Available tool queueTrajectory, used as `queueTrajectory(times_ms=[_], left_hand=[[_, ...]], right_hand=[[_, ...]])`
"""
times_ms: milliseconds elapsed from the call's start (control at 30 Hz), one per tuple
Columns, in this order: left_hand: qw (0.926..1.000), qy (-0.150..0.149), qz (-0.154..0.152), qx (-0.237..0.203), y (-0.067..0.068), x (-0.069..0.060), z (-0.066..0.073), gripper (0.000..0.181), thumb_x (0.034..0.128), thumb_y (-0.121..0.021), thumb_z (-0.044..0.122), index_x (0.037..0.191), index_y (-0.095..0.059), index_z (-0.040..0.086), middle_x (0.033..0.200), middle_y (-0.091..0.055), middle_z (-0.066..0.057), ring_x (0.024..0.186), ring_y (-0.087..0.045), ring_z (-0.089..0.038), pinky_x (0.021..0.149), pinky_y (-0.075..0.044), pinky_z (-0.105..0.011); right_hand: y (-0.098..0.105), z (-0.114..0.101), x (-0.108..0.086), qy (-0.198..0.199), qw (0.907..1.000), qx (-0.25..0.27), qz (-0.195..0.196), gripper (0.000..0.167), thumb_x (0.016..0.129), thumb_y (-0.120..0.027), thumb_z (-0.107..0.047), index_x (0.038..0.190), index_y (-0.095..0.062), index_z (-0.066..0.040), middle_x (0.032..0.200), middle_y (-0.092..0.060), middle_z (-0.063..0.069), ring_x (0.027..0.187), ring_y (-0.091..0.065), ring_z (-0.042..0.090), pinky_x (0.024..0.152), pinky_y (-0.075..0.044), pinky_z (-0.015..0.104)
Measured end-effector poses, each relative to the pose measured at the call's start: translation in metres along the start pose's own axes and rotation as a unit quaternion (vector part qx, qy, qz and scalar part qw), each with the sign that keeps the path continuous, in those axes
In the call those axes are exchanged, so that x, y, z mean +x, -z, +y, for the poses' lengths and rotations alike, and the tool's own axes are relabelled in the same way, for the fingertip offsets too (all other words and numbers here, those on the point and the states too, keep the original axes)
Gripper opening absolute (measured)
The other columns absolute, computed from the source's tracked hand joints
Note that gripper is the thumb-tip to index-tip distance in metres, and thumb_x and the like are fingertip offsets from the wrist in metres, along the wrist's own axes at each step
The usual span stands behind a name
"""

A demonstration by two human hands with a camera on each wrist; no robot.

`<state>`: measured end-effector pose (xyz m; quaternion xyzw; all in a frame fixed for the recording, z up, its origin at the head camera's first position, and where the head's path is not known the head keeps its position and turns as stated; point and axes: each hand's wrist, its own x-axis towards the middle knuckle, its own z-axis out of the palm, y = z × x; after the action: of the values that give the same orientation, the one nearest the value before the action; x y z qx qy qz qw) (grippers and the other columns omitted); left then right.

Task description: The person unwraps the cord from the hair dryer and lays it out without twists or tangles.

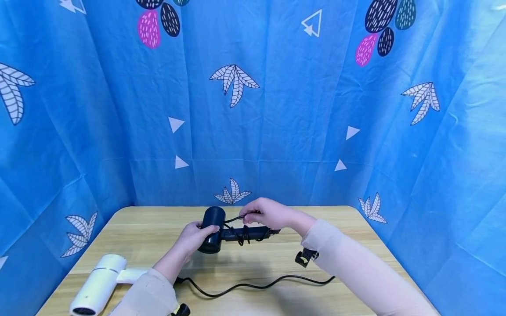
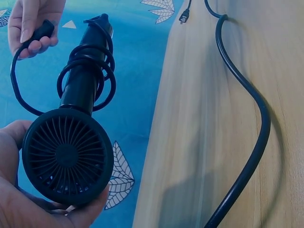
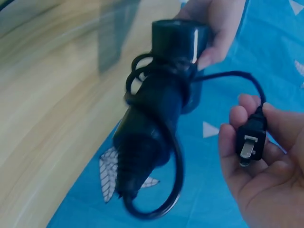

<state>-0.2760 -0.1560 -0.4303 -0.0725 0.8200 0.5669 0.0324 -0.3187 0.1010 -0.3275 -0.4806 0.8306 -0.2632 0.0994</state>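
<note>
Hair dryers: two. Black hair dryer (image 1: pixel 211 244) held up over the table (image 1: pixel 336 230), barrel toward the left hand, handle pointing right; white hair dryer (image 1: pixel 95 287) lying on the tabletop at left.
Left hand (image 1: pixel 193 239): wrapped about the black barrel, thumb across its near side.
Right hand (image 1: pixel 269 213): pinching the plug (image 3: pixel 251 137) between thumb and fingers, beside the black handle, apart from it.
Plug: one; one metal prong clear, what lies behind it hard to make out.
Cord (image 3: pixel 176 173): one, looped several times round the black handle, a free stretch running out to the plug. Exact number of turns cannot be told.
Grille (image 2: pixel 66 154): one showing, round, at the barrel's end.
Loose cable (image 1: pixel 257 286): one black, snaking across the near tabletop.
Wrist devices: two, black, one at each cuff.
In the way: left sleeve (image 1: pixel 148 294) hides the white handle's end; right sleeve (image 1: pixel 356 263) reaches over the table's right side.
Backdrop: blue curtain (image 1: pixel 296 109), leaf and triangle prints.
</note>
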Motion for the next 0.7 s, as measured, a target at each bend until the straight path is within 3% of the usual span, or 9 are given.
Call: queueTrajectory(times_ms=[200, 700], left_hand=[[1.0000, 0.001, -0.003, -0.007, -0.001, 0.000, 0.001, 0.080, 0.0897, -0.068, 0.043, 0.143, -0.042, -0.010, 0.130, -0.058, -0.029, 0.113, -0.062, -0.038, 0.096, -0.049, -0.054], [0.9998, -0.005, -0.010, -0.016, -0.002, 0.000, -0.001, 0.077, 0.0899, -0.069, 0.042, 0.142, -0.043, -0.009, 0.125, -0.061, -0.026, 0.107, -0.065, -0.033, 0.094, -0.050, -0.052]], right_hand=[[0.004, 0.018, 0.000, -0.016, 0.9990, 0.038, 0.019, 0.026, 0.102, -0.055, -0.006, 0.124, -0.067, 0.000, 0.109, -0.074, 0.007, 0.102, -0.069, 0.019, 0.090, -0.053, 0.024], [0.001, 0.052, -0.001, -0.040, 0.9925, 0.101, 0.056, 0.025, 0.101, -0.058, -0.006, 0.122, -0.070, 0.000, 0.110, -0.074, 0.010, 0.106, -0.068, 0.015, 0.090, -0.053, 0.025]])
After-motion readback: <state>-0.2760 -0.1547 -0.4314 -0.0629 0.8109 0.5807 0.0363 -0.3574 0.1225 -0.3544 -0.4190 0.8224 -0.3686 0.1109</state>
